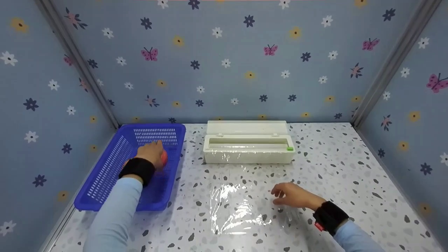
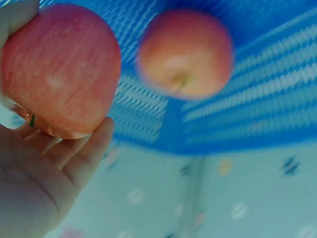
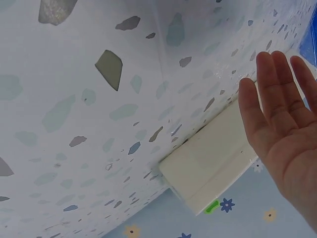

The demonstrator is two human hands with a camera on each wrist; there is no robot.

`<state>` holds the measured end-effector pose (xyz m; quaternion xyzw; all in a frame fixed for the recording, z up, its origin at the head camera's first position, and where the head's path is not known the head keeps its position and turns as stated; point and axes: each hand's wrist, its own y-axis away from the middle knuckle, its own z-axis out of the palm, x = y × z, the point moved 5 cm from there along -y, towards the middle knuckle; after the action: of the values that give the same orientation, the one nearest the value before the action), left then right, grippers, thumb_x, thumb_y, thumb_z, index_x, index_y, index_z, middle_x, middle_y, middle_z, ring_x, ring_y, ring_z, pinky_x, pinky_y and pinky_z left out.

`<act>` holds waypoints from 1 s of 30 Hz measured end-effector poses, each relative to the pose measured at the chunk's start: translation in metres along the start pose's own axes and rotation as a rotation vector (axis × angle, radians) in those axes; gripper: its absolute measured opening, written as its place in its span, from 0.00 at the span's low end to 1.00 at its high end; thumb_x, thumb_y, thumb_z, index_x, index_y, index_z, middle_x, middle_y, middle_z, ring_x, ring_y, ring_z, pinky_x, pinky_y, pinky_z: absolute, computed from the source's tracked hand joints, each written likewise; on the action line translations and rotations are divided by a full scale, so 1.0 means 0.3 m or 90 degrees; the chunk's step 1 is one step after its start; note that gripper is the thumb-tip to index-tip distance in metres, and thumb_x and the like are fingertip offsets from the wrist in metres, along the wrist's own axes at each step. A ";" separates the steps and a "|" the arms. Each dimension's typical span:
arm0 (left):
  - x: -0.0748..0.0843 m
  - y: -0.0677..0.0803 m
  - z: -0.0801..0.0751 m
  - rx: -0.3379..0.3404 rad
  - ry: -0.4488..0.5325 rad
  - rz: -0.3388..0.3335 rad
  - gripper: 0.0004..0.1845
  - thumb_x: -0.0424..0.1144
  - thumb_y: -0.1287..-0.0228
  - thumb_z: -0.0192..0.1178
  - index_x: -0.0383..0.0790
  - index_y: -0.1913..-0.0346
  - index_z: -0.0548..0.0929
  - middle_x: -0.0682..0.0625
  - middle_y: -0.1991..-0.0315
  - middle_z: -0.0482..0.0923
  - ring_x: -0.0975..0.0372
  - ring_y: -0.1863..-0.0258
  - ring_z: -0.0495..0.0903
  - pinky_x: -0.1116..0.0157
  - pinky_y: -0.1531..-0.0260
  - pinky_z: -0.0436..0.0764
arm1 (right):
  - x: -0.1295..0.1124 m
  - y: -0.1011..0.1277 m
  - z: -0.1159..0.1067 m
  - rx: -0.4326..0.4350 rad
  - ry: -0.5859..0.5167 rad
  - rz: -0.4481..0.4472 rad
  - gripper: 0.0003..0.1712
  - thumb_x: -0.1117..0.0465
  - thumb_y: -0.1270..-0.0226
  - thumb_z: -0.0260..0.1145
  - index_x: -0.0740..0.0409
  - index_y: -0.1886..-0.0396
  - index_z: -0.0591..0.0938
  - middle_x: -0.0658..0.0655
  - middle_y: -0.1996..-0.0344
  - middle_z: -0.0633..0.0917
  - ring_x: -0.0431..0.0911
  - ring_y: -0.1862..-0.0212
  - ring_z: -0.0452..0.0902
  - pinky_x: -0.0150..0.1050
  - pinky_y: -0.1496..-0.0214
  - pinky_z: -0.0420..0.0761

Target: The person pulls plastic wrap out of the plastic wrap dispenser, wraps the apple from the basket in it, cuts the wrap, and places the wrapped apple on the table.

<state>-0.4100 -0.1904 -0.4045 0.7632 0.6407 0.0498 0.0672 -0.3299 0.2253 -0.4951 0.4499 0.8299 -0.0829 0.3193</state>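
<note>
Inside the blue basket [image 1: 175, 168], my left hand [image 1: 150, 154] grips a red apple [image 2: 62, 69], thumb on one side and fingers on the other. Only a sliver of that apple [image 1: 164, 158] shows past the hand in the head view. A second apple [image 2: 185, 54] lies deeper in the basket, stem end visible in the left wrist view. My right hand [image 1: 294, 196] hovers over the tabletop, fingers loosely bent in the head view and holding nothing. Left of it, a sheet of clear plastic film [image 1: 231, 210] lies on the table with shiny wrinkles.
A white cling film box [image 1: 248, 157] stands at the back of the table, lid [image 1: 246, 127] raised, a film roll [image 1: 248, 146] inside and a green slider [image 1: 290, 148] at its right end. Flower-patterned panels [image 1: 238, 87] wall in the speckled table [image 1: 332, 168].
</note>
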 end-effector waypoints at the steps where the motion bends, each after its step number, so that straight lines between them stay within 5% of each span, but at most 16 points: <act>1: 0.016 -0.003 -0.021 0.008 -0.007 0.008 0.40 0.38 0.60 0.69 0.23 0.42 0.63 0.28 0.49 0.70 0.37 0.51 0.71 0.41 0.55 0.72 | 0.001 0.001 0.001 0.000 0.001 0.002 0.18 0.59 0.44 0.66 0.65 0.56 0.78 0.61 0.63 0.82 0.48 0.61 0.77 0.43 0.58 0.77; 6: 0.162 -0.007 -0.093 0.016 -0.059 0.059 0.43 0.41 0.66 0.72 0.27 0.43 0.67 0.32 0.49 0.72 0.40 0.51 0.72 0.44 0.56 0.75 | 0.001 0.006 0.006 -0.003 -0.007 0.018 0.19 0.59 0.44 0.66 0.65 0.55 0.78 0.60 0.62 0.82 0.47 0.61 0.77 0.43 0.58 0.77; 11: 0.364 0.015 -0.087 0.017 -0.056 0.149 0.40 0.45 0.70 0.74 0.34 0.49 0.72 0.39 0.56 0.75 0.47 0.57 0.75 0.51 0.61 0.77 | -0.006 0.015 0.006 0.001 0.000 0.004 0.18 0.59 0.44 0.66 0.65 0.56 0.79 0.60 0.63 0.82 0.47 0.61 0.77 0.42 0.58 0.78; 21: 0.714 0.107 0.035 -0.004 -0.040 0.301 0.40 0.52 0.69 0.74 0.41 0.48 0.72 0.48 0.57 0.76 0.56 0.59 0.76 0.59 0.60 0.79 | 0.009 0.031 0.008 -0.003 0.002 0.001 0.18 0.58 0.44 0.65 0.65 0.57 0.79 0.60 0.64 0.82 0.47 0.62 0.77 0.40 0.59 0.77; 30: 0.873 0.122 0.193 -0.021 -0.038 0.337 0.39 0.56 0.67 0.73 0.43 0.49 0.72 0.50 0.58 0.75 0.59 0.63 0.75 0.64 0.66 0.77 | 0.010 0.029 0.022 -0.011 -0.012 0.006 0.17 0.58 0.45 0.66 0.64 0.59 0.79 0.58 0.66 0.82 0.47 0.63 0.77 0.39 0.61 0.77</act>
<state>-0.3197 0.0589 -0.4582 0.9043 0.4153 0.0539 0.0833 -0.3212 0.2296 -0.5007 0.4500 0.8255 -0.0788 0.3313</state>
